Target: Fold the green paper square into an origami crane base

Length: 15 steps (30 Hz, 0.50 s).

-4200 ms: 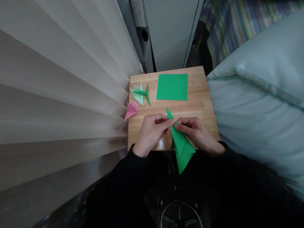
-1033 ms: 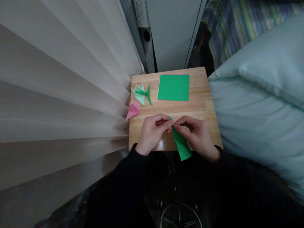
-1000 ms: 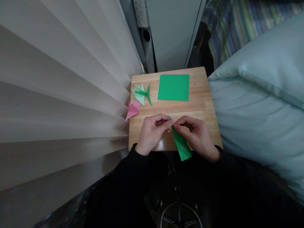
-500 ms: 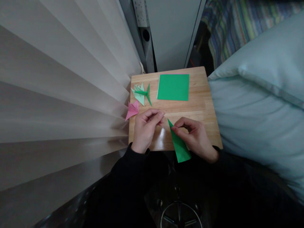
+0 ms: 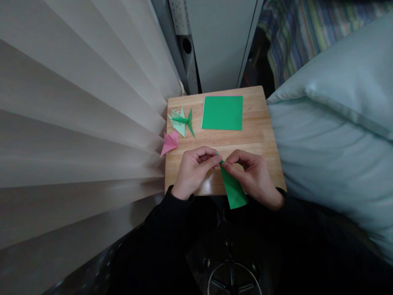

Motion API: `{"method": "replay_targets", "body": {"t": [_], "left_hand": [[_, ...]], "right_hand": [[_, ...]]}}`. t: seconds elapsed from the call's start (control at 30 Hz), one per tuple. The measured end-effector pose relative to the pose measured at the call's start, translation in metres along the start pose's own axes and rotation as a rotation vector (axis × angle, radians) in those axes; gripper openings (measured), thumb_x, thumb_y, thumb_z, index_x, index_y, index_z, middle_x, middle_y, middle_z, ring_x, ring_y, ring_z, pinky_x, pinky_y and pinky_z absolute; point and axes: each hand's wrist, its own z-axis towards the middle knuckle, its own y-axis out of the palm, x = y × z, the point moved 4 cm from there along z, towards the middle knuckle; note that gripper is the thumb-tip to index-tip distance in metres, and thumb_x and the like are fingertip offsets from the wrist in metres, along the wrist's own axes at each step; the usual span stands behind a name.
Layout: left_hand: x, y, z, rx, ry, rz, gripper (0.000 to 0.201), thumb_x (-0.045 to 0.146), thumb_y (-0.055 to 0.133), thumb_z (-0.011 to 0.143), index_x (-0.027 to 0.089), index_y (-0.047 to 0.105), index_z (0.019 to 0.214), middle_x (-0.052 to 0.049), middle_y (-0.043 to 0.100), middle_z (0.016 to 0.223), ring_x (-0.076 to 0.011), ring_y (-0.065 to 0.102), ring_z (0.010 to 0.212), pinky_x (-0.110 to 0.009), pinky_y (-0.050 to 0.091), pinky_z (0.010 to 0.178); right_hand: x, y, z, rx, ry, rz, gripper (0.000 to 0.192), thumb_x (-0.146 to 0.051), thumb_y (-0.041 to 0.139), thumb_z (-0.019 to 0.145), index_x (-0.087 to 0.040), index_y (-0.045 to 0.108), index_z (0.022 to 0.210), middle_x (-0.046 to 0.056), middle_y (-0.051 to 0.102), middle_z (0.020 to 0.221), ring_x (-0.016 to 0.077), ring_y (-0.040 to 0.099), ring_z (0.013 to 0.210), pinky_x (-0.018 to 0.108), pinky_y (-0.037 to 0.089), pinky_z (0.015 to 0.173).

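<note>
A narrow folded green paper [image 5: 233, 189] hangs over the near edge of a small wooden table [image 5: 260, 135]. My left hand [image 5: 194, 172] and my right hand [image 5: 252, 175] both pinch its pointed top end, fingertips almost meeting. A flat green paper square [image 5: 222, 113] lies at the back of the table. Folded light and dark green paper figures [image 5: 181, 121] and a pink folded figure [image 5: 170, 142] sit at the table's left side.
A pleated beige curtain [image 5: 76, 123] fills the left and touches the table edge. A pale blue pillow [image 5: 331, 135] lies to the right, with striped bedding [image 5: 307, 28] behind. A grey cabinet [image 5: 217, 41] stands beyond the table. A chair base [image 5: 233, 278] shows below.
Half a second ago my left hand was off the paper, further left; it has come back and pinches the tip again. Over four seconds the folded piece has become narrower.
</note>
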Motion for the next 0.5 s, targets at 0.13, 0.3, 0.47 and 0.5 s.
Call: {"method": "replay_targets", "body": {"t": [0.13,0.3,0.47,0.5], "left_hand": [[0.0009,-0.0005,-0.0003,-0.003,0.020,-0.002,0.026,0.039,0.089,0.075,0.017,0.075,0.076,-0.001,0.069,0.066,-0.0124,0.063,0.061,-0.026,0.054,0.063],[0.0020,0.0024,-0.0013,-0.021,0.029,-0.016,0.025,0.038,0.089,0.075,0.017,0.075,0.076,-0.001,0.069,0.066,-0.0121,0.063,0.062,-0.025,0.054,0.063],[0.0026,0.0037,-0.0025,-0.004,0.012,-0.012,0.024,0.038,0.088,0.075,0.017,0.075,0.075,-0.001,0.069,0.067,-0.0133,0.064,0.063,-0.027,0.055,0.065],[0.0025,0.0037,-0.0027,-0.001,0.013,-0.016,0.023,0.037,0.087,0.076,0.017,0.075,0.075,-0.001,0.070,0.067,-0.0133,0.064,0.063,-0.027,0.055,0.065]], "right_hand": [[-0.0023,0.0012,0.0002,-0.007,0.010,0.030,0.014,-0.031,0.075,0.089,-0.022,0.072,0.079,0.002,0.075,0.079,0.0180,0.068,0.077,0.033,0.053,0.075],[-0.0022,0.0021,0.0002,-0.021,0.028,0.045,0.015,-0.034,0.074,0.090,-0.021,0.075,0.083,0.004,0.078,0.084,0.0199,0.072,0.081,0.036,0.056,0.077],[-0.0005,0.0023,-0.0006,-0.014,0.009,0.055,0.015,-0.030,0.073,0.091,-0.021,0.072,0.079,0.003,0.076,0.081,0.0185,0.070,0.078,0.034,0.054,0.076],[-0.0006,0.0022,-0.0008,-0.009,0.004,0.051,0.015,-0.029,0.073,0.091,-0.021,0.072,0.079,0.002,0.075,0.080,0.0181,0.069,0.077,0.034,0.054,0.075]]}}
